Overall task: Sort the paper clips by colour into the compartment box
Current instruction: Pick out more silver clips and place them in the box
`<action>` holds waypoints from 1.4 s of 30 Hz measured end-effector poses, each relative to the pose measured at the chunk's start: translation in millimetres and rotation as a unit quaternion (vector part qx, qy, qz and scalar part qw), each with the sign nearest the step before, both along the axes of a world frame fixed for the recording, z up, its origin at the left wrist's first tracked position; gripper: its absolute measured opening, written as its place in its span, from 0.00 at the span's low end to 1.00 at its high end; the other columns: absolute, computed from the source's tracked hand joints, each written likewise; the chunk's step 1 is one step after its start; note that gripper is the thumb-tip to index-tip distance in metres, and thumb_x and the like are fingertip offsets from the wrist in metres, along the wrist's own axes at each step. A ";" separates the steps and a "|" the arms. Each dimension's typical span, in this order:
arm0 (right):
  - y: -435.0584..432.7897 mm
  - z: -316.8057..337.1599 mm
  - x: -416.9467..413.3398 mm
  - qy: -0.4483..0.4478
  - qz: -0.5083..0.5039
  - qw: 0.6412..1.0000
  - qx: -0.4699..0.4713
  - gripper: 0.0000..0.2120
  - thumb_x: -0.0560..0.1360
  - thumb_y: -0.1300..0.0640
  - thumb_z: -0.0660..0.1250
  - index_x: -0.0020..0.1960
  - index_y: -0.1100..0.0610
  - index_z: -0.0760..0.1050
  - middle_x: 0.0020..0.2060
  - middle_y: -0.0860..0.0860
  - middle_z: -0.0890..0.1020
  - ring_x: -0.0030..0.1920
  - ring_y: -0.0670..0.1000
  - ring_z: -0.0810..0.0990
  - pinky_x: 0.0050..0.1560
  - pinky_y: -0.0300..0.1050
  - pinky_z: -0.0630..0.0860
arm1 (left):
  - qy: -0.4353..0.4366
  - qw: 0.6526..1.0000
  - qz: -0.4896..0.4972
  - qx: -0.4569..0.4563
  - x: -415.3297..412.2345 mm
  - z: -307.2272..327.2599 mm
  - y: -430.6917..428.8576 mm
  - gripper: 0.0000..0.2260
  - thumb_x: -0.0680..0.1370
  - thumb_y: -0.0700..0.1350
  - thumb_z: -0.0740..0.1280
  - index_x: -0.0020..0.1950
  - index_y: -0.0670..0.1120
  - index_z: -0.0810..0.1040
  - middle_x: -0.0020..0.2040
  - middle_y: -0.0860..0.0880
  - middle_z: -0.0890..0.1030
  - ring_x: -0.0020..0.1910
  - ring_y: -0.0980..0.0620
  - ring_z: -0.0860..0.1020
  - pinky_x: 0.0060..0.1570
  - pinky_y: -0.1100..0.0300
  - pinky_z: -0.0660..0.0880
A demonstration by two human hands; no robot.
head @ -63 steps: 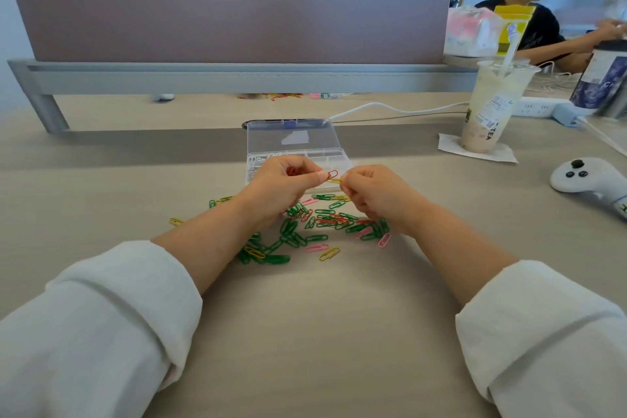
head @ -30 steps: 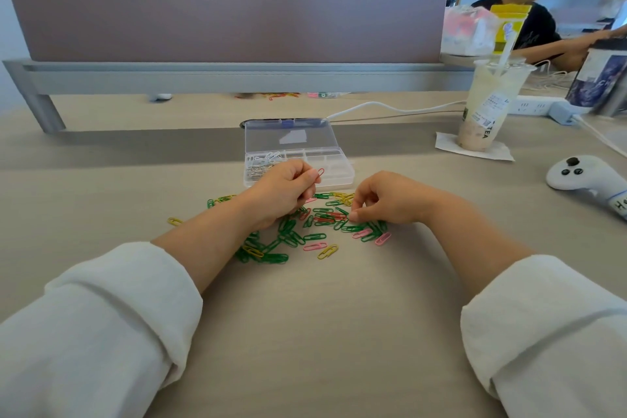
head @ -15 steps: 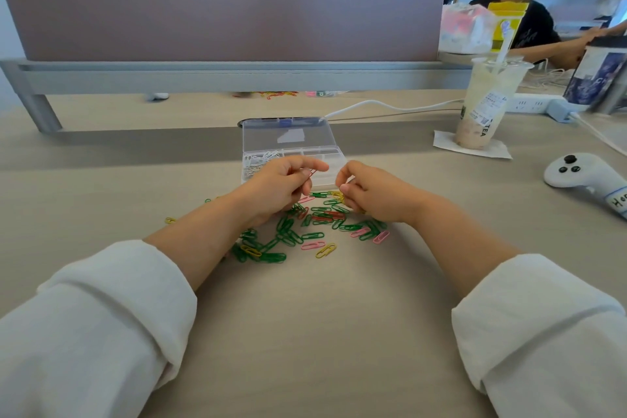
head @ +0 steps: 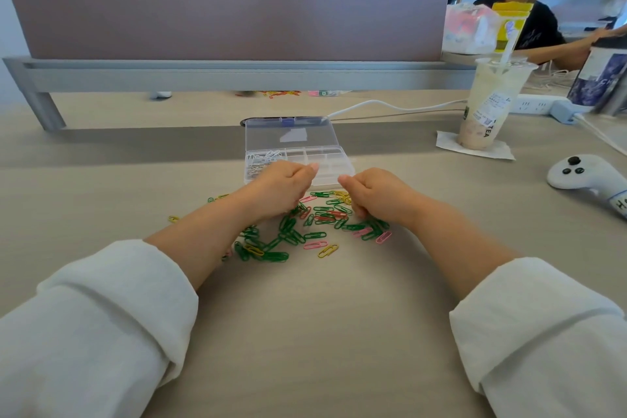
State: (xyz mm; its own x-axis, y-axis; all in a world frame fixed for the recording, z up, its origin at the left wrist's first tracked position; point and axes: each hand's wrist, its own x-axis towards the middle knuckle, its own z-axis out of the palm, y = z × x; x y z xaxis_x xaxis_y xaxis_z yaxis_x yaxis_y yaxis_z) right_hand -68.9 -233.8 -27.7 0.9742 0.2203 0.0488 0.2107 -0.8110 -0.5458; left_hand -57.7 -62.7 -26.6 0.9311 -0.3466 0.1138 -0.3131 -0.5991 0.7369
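Two hands in shot, and both are bunched up so I can't see inside either. Far left, one stray yellow clip [head: 173,218] sits apart on the worktop [head: 305,332], which is pale and wood-look. The left hand [head: 281,188] is curled with the thumb sticking out, and it covers the front left of the compartment box [head: 325,159]. I can't tell if it's pinching a clip.

One box, clear, lid flipped back, with silver clips [head: 261,159] in its leftmost compartment. Just in front of it is the pile of paper clips [head: 315,224]: mostly green, some yellow, pink and red, overlapping too much for me to count.

The right hand [head: 376,193] is curled too, fingertips down in the pile, so whatever it's gripping (if anything) is hidden. Further right there's one drink cup [head: 488,102] and one white controller [head: 576,171], cut off by the frame edge. A mauve divider panel [head: 220,0] runs across the back.
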 end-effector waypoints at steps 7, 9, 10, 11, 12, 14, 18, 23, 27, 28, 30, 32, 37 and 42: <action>-0.7 0.5 -1.0 -0.008 0.027 0.999 -0.017 0.14 0.81 0.61 0.52 0.54 0.56 0.77 0.33 0.40 0.67 0.34 0.38 0.65 0.32 0.26 0.61 | 0.024 1.000 -0.004 -0.010 3.8 -2.6 2.1 0.13 0.82 0.41 0.51 0.54 0.48 0.75 0.36 0.52 0.74 0.30 0.57 0.67 0.30 0.68 0.65; -1.5 1.5 -1.1 -0.009 0.030 0.999 -0.014 0.13 0.80 0.61 0.54 0.52 0.56 0.77 0.33 0.41 0.68 0.34 0.39 0.67 0.33 0.26 0.64 | 0.031 0.999 -0.015 -0.015 3.4 -2.1 2.3 0.13 0.82 0.41 0.51 0.52 0.48 0.76 0.34 0.52 0.71 0.30 0.56 0.66 0.29 0.69 0.65; -1.5 1.5 -0.9 -0.012 0.036 0.999 -0.012 0.10 0.79 0.60 0.57 0.51 0.55 0.78 0.32 0.42 0.70 0.34 0.41 0.68 0.34 0.28 0.65 | 0.033 0.999 -0.020 -0.015 3.1 -1.3 2.6 0.13 0.82 0.43 0.52 0.49 0.49 0.76 0.32 0.51 0.69 0.29 0.55 0.65 0.28 0.68 0.65; -1.9 0.9 -0.4 -0.014 0.042 0.999 -0.009 0.06 0.78 0.58 0.61 0.48 0.54 0.78 0.31 0.43 0.70 0.33 0.43 0.69 0.36 0.32 0.66 | 0.026 0.999 -0.025 -0.008 2.5 -0.5 2.7 0.14 0.82 0.45 0.53 0.45 0.49 0.77 0.31 0.50 0.68 0.29 0.54 0.65 0.29 0.65 0.65; -2.4 0.3 -0.5 -0.013 0.049 0.999 -0.009 0.03 0.76 0.55 0.66 0.46 0.53 0.78 0.30 0.44 0.70 0.32 0.44 0.68 0.37 0.36 0.66 | 0.005 1.000 -0.027 0.011 2.6 0.1 3.2 0.14 0.81 0.48 0.55 0.41 0.50 0.77 0.31 0.48 0.69 0.29 0.53 0.65 0.31 0.62 0.66; -3.2 -0.9 -1.0 -0.002 0.054 0.998 -0.018 0.05 0.71 0.53 0.71 0.44 0.53 0.78 0.27 0.45 0.68 0.29 0.44 0.66 0.33 0.38 0.64 | -0.055 0.994 -0.041 0.086 3.6 -0.5 4.9 0.12 0.78 0.53 0.61 0.38 0.51 0.78 0.30 0.47 0.72 0.29 0.53 0.68 0.34 0.58 0.67; -2.7 -0.7 -0.7 0.004 0.040 0.999 -0.037 0.07 0.70 0.53 0.73 0.46 0.55 0.80 0.28 0.45 0.68 0.28 0.44 0.66 0.30 0.36 0.63 | -0.100 0.970 -0.097 0.198 1.4 0.1 5.2 0.05 0.71 0.54 0.71 0.42 0.55 0.78 0.26 0.55 0.65 0.26 0.58 0.64 0.31 0.64 0.62; -1.9 0.5 0.3 0.027 0.033 0.997 -0.057 0.05 0.72 0.53 0.70 0.44 0.54 0.78 0.28 0.46 0.70 0.29 0.43 0.68 0.30 0.35 0.63 | -0.132 0.956 -0.099 0.241 2.9 -1.0 3.2 0.06 0.73 0.49 0.70 0.48 0.52 0.82 0.29 0.56 0.67 0.29 0.59 0.66 0.31 0.69 0.62; 0.3 1.6 0.1 0.023 0.031 0.995 -0.096 0.08 0.75 0.53 0.68 0.47 0.57 0.80 0.29 0.45 0.71 0.30 0.42 0.68 0.30 0.33 0.63 | -0.143 0.955 -0.093 0.241 4.9 -5.4 3.0 0.05 0.75 0.47 0.67 0.48 0.50 0.81 0.29 0.57 0.67 0.30 0.60 0.67 0.30 0.72 0.61; 0.6 1.2 0.2 0.014 0.030 0.993 -0.109 0.08 0.75 0.52 0.67 0.47 0.57 0.79 0.29 0.45 0.71 0.30 0.42 0.68 0.30 0.33 0.63 | -0.145 0.957 -0.092 0.234 5.3 -6.4 3.2 0.05 0.76 0.47 0.66 0.48 0.50 0.80 0.30 0.57 0.67 0.30 0.60 0.66 0.30 0.72 0.62; 0.6 -0.3 0.3 -0.001 0.029 0.991 -0.130 0.08 0.75 0.51 0.67 0.46 0.56 0.78 0.31 0.45 0.71 0.32 0.43 0.68 0.31 0.34 0.63 | -0.142 0.961 -0.086 0.221 6.1 -7.6 3.2 0.04 0.77 0.47 0.64 0.48 0.49 0.77 0.31 0.57 0.68 0.30 0.60 0.67 0.30 0.71 0.62; 0.2 -1.5 0.8 -0.011 0.025 0.990 -0.136 0.07 0.75 0.50 0.67 0.44 0.53 0.76 0.32 0.44 0.70 0.35 0.46 0.70 0.32 0.37 0.64 | -0.126 0.968 -0.073 0.203 7.4 -8.3 2.6 0.04 0.79 0.47 0.60 0.47 0.50 0.73 0.34 0.57 0.71 0.33 0.61 0.68 0.32 0.70 0.62; -0.6 -0.4 1.5 -0.016 0.022 0.994 -0.105 0.09 0.74 0.49 0.68 0.48 0.54 0.77 0.32 0.43 0.69 0.34 0.44 0.69 0.33 0.37 0.64 | -0.088 0.980 -0.055 0.168 8.7 -9.3 1.4 0.11 0.80 0.45 0.53 0.38 0.54 0.65 0.36 0.53 0.72 0.36 0.54 0.69 0.35 0.62 0.65; 0.2 2.3 -0.3 0.018 0.028 0.993 -0.116 0.07 0.73 0.51 0.70 0.45 0.54 0.77 0.31 0.45 0.71 0.31 0.42 0.68 0.30 0.35 0.62 | -0.087 0.985 -0.043 0.146 6.8 -10.1 -0.8 0.14 0.82 0.46 0.50 0.36 0.52 0.63 0.35 0.51 0.71 0.36 0.52 0.68 0.37 0.56 0.63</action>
